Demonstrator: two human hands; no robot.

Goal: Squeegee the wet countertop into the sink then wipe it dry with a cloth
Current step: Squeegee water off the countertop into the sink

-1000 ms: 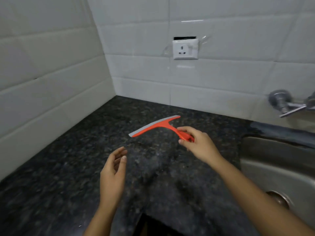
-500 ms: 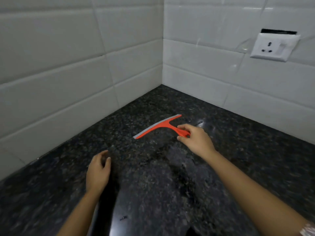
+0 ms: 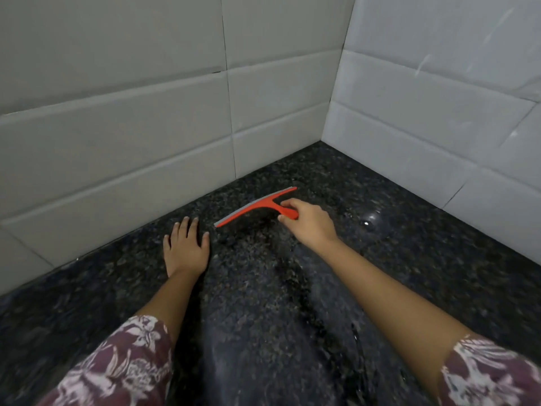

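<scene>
An orange squeegee (image 3: 257, 205) with a grey rubber blade is held by its handle in my right hand (image 3: 310, 224), low over the dark speckled granite countertop (image 3: 409, 259) near the corner of the tiled walls. The blade runs diagonally, its left end pointing toward my left hand (image 3: 185, 247). That hand lies flat, palm down, fingers spread, on the counter close to the left wall. A wet sheen and streaks show on the stone below and right of the squeegee. Neither the sink nor a cloth is in view.
White tiled walls (image 3: 146, 148) meet in a corner (image 3: 325, 136) just behind the squeegee and bound the counter on the left and at the back. Floral maroon sleeves (image 3: 123, 367) fill the bottom corners.
The view has swung left, so the sink, tap and wall socket have left the frame. My right hand carried the squeegee toward the corner. My left hand went down flat onto the counter.
</scene>
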